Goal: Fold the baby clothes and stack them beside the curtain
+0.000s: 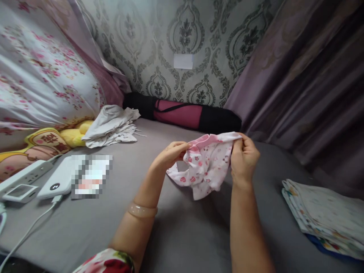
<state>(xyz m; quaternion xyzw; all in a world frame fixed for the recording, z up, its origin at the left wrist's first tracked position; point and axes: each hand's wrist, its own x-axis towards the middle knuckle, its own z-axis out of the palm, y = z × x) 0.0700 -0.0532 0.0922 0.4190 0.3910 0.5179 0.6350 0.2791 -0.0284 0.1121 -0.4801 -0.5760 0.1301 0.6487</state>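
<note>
A small white garment [209, 167] with pink heart and flower prints and a pink edge hangs between my hands above the grey surface. My left hand [173, 154] pinches its upper left side by the pink edge, fingers closed. At the other end, my right hand [245, 159] grips the upper right corner, thumb pressed against the fingers. The cloth is stretched along the top and droops in loose folds below. An opening shows in the fabric near my left hand. What kind of garment it is, I cannot tell for sure.
Folded printed cloths [327, 216] lie stacked at the right. A crumpled pale cloth [112, 127] rests at the back left near a yellow plush cushion [45, 146]. A power strip [25, 176] and cabled power bank [58, 178] are at left. A black-and-maroon bag [182, 113] lies along the wall.
</note>
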